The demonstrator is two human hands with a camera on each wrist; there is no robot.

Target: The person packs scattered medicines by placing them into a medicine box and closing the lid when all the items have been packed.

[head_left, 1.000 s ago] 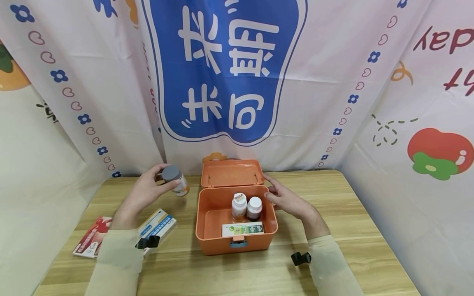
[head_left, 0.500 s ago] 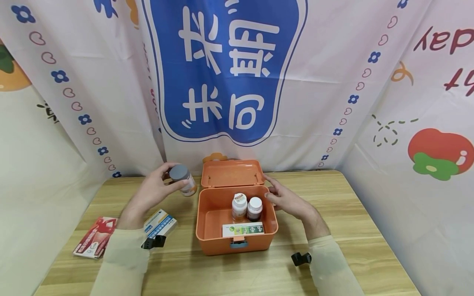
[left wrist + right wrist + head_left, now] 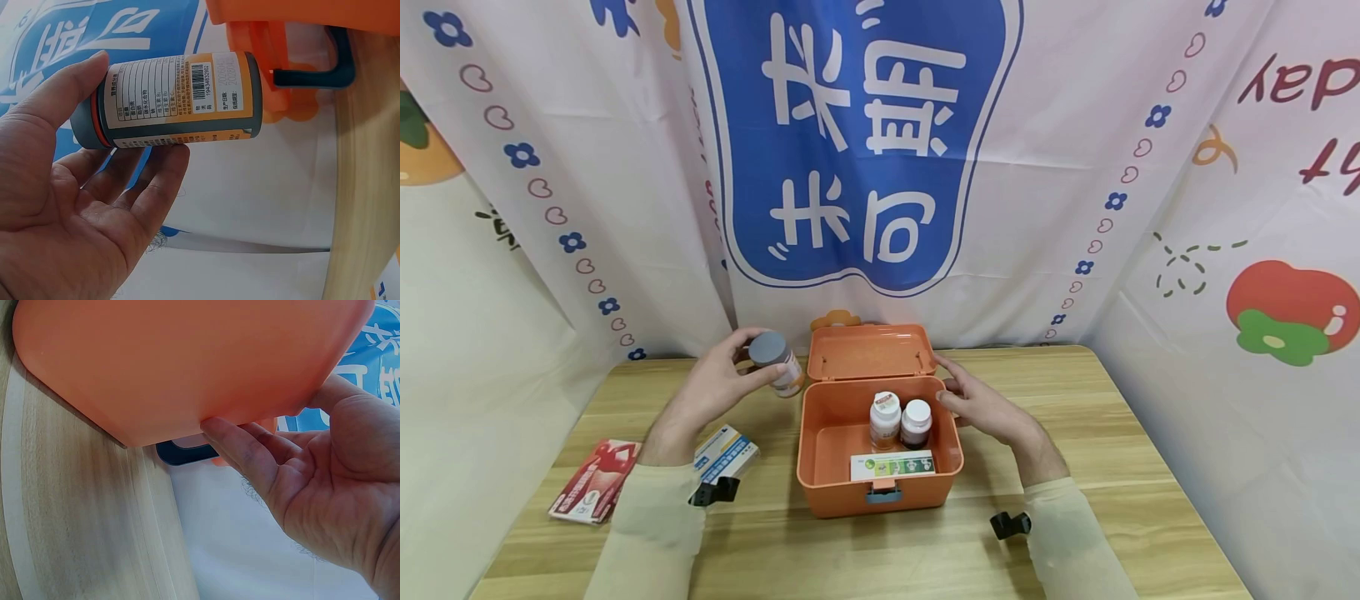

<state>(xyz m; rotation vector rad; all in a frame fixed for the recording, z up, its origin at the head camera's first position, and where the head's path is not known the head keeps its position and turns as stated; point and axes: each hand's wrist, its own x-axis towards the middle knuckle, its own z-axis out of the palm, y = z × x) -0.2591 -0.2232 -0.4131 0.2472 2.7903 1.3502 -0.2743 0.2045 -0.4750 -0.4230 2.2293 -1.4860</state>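
Observation:
In the head view my left hand holds a pill bottle with a grey cap by its cap end, tilted, left of the orange box. The left wrist view shows thumb and fingers around that cap end, with the bottle's orange, white and dark label exposed. At the box's back right corner, my right hand grips the rim. Seen from the right wrist, its fingers press against the box wall. The lid is tipped back. Inside stand two white bottles behind a flat white-green carton.
On the wooden table, left of the box, lie a blue-and-white carton, partly behind the left forearm, and a red-and-white pack. A printed curtain hangs along the table's back edge.
The left hand has carried the grey-capped bottle rightward toward the box, slowing in the last half second. My right hand and the box have stayed in place.

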